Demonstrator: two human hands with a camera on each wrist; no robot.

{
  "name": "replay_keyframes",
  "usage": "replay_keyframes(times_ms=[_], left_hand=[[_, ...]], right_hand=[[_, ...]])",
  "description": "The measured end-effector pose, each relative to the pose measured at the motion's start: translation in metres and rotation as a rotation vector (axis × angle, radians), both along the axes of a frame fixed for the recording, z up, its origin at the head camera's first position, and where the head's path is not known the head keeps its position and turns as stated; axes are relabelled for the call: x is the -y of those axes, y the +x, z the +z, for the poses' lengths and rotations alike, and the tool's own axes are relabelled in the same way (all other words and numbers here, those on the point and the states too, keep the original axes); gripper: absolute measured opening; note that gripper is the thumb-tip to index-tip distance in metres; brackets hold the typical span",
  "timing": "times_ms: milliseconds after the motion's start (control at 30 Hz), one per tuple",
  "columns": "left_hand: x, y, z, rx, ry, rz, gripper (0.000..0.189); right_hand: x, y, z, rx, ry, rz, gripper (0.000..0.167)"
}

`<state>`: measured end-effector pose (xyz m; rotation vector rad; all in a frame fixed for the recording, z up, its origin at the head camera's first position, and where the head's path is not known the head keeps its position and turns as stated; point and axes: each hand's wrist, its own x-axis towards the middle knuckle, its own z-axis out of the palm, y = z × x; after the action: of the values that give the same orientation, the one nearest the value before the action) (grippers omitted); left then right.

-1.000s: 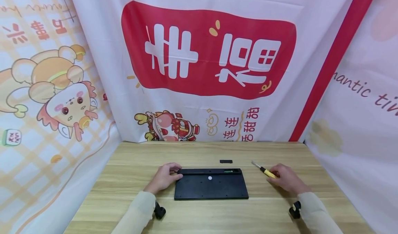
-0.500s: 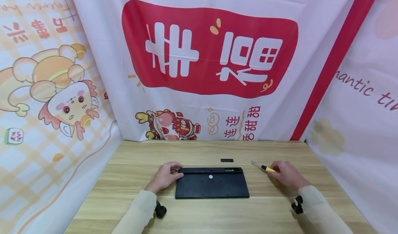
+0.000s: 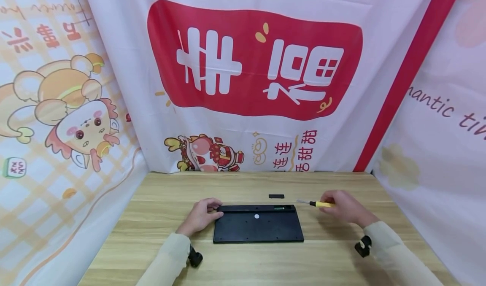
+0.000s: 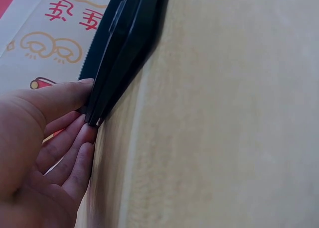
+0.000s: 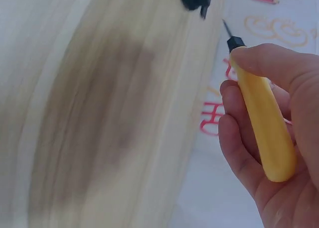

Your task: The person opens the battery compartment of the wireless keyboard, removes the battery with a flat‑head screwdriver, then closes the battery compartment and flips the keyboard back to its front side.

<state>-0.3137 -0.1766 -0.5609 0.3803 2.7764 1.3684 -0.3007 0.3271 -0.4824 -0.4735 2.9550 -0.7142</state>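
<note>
The left hand (image 3: 201, 216) is pinching the far left corner of the keyboard (image 3: 258, 230), which is lying crosswise on the desk (image 3: 250, 263); off its right end, the right hand (image 3: 346, 208), curled round a screwdriver (image 3: 322, 204), is pointing it leftward, nearer the slot (image 3: 279, 208).

Hand room: light wood-grain table (image 3: 273, 263), in front of flat black rectangular plastic keyboard (image 3: 262, 229). Behind it: small black plastic strip (image 3: 276, 196) in the way, then white-and-red printed fabric backdrop (image 3: 253, 128) blocks.

Left wrist view: keyboard (image 4: 124, 49) cut off at top. Head view: green item (image 3: 279, 208) too small to identify.
</note>
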Motion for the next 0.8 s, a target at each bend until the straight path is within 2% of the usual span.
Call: replay_keyframes(times_ms=[233, 500, 800], left_hand=[[0.0, -0.001, -0.001, 0.007, -0.004, 0.011, 0.027], [0.0, -0.001, -0.002, 0.012, 0.001, 0.014, 0.026], [0.0, -0.001, -0.001, -0.002, 0.008, 0.012, 0.025]], right_hand=[[0.021, 0.003, 0.012, -0.048, 0.012, 0.096, 0.011], [0.041, 0.001, 0.02, -0.013, 0.028, 0.095, 0.01], [0.056, -0.004, 0.026, -0.049, 0.059, 0.138, 0.009]])
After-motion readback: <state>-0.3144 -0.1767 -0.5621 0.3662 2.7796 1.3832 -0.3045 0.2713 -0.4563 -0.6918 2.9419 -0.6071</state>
